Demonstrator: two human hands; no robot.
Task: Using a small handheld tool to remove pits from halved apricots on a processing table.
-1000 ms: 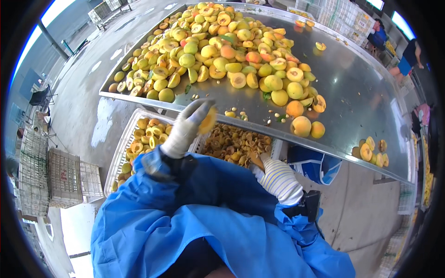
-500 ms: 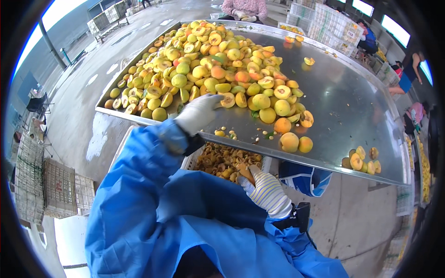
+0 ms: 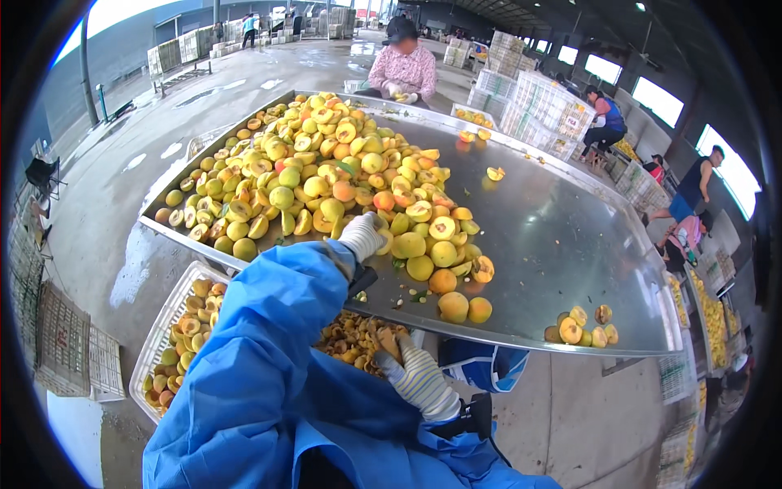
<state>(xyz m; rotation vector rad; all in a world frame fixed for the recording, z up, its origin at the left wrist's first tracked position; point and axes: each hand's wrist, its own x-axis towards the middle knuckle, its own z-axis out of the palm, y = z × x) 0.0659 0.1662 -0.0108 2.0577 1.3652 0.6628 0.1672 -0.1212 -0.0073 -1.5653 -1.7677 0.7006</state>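
Note:
A heap of yellow peaches (image 3: 314, 175), many halved, covers the left part of a metal table (image 3: 554, 236). At the heap's near edge, my left hand (image 3: 362, 236), in a white glove, has its fingers curled round a yellow peach half (image 3: 384, 242), partly hidden by them. Below the table edge, my right hand (image 3: 422, 385), in a striped glove, is closed on a tan, wooden-looking piece (image 3: 389, 344); its full shape is hidden. Right beside that hand, a crate holds brownish fruit scraps (image 3: 350, 338).
A white crate of peach halves (image 3: 189, 326) stands at my left, partly behind my sleeve. Several pieces (image 3: 582, 328) lie at the table's right corner. A person in pink (image 3: 405, 69) sits across the table. A blue bag (image 3: 486, 365) hangs under the edge. Stacked crates (image 3: 542, 110) stand behind.
The view has tilted up and shifted, showing more of the far hall and the left crate. My left hand has gone from extended fingers to curling at a peach half. The right still grips the tan piece.

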